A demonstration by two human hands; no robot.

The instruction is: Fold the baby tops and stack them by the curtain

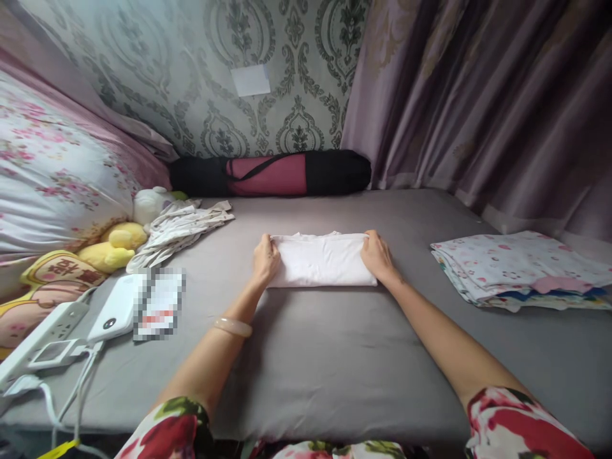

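Observation:
A pale pink garment point(321, 261), folded into a flat oblong, lies on the grey bed sheet point(325, 357) in the middle of the view. At its left end, my left hand point(266, 260) is closed on the upper corner. My right hand point(377, 255) pinches the upper corner at the other end. The top edge runs fairly straight between both hands, with a bit of fabric sticking up behind it. What kind of garment it is, I cannot tell. A light bangle point(233, 327) circles my left wrist.
Folded printed clothes point(521, 264) are stacked at right. Crumpled patterned cloth point(179, 229), plush toys point(112, 248), a white power bank point(118, 306) and a power strip point(45, 341) with cables lie left. A black and pink long bag point(268, 175) lies along the wall.

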